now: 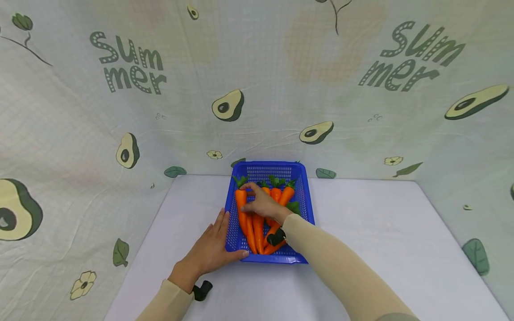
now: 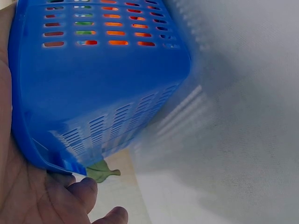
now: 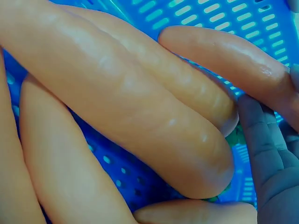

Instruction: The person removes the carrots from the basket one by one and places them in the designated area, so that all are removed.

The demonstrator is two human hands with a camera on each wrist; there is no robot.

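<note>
A blue perforated plastic basket [image 1: 308,209] holds several glossy orange carrots [image 1: 259,232] with green leafy tops. Over its left part is my right hand [image 1: 263,203], thumb and fingers pinching the leftmost carrot [image 1: 241,209]. In the right wrist view, that carrot [image 3: 224,51] lies between the thumb at the frame's edge and the fingers [image 3: 261,144]. My left hand [image 1: 213,245] rests against the basket's near left corner, fingers straight along the left side and thumb on the front rim. The left wrist view shows the palm against the blue rim [image 2: 35,144].
The basket stands on a white table [image 1: 369,249] that reaches out on both sides of it. Behind and beside hangs a pale cloth [image 1: 265,111] printed with avocados, leaves and lettering. Black wrist devices [image 1: 202,290] sit at both cuffs.
</note>
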